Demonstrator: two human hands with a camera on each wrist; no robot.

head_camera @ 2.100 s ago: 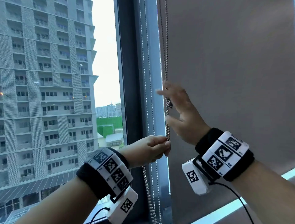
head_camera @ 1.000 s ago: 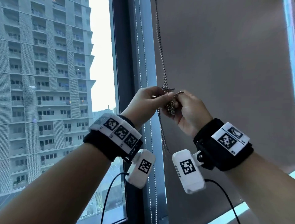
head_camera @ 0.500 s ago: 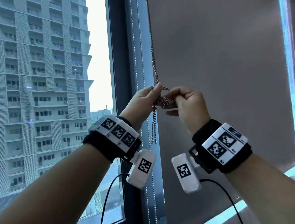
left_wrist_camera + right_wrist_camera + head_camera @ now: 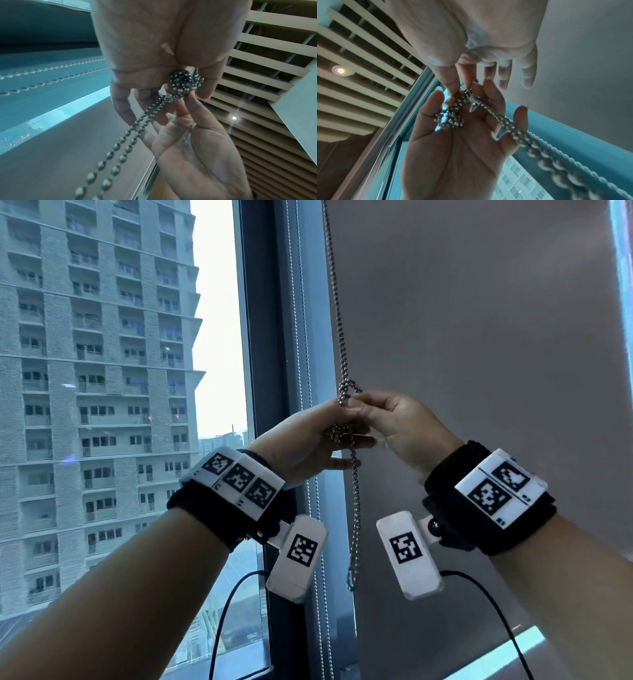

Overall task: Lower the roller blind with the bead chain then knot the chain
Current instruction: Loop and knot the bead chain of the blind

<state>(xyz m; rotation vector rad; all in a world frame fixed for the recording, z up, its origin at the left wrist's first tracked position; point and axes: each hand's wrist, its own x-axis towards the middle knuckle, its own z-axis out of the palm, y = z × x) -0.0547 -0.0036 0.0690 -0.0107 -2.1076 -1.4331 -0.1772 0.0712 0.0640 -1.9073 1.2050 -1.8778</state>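
Beside the lowered blind (image 4: 479,337), the left hand (image 4: 308,440) cups a bunched clump of the chain (image 4: 354,508) with curled fingers, while the right hand (image 4: 400,426) pinches a strand just above. Best to hold the clump firm and draw the strand snug, slowly.

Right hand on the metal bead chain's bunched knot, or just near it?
Touching. In the head view the right hand pinches the silver metal bead chain at the bunched knot; the right wrist view shows its thumb and forefinger closed on the beads.
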